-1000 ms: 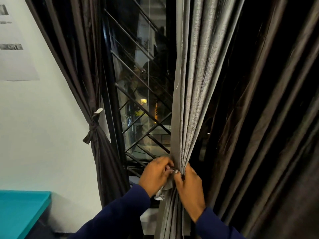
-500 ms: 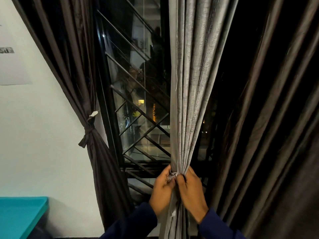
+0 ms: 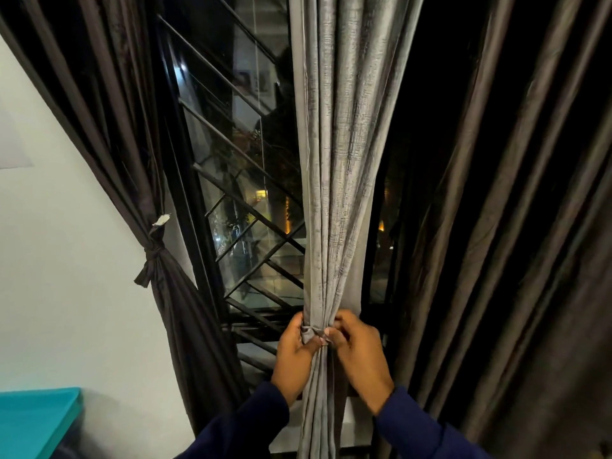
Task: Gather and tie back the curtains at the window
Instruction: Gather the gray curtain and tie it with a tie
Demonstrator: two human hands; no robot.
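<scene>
A grey curtain (image 3: 334, 167) hangs in the middle of the window, bunched into a narrow bundle low down. A grey tie band (image 3: 313, 330) circles the bundle there. My left hand (image 3: 294, 357) grips the band and bundle from the left, thumb across the front. My right hand (image 3: 359, 354) pinches the band's end from the right. On the left, a dark brown curtain (image 3: 109, 104) is tied back with a knotted band (image 3: 153, 256). A second dark brown curtain (image 3: 516, 226) hangs loose on the right.
The window (image 3: 238, 180) has a black frame and slanted metal bars, with night outside. A white wall (image 3: 66, 276) is on the left. A teal surface (image 3: 33, 419) juts in at the bottom left corner.
The view has shifted left and moved closer. My hands have drawn the tie band around the grey bundle; the loose pale end that hung below my left hand is no longer seen.
</scene>
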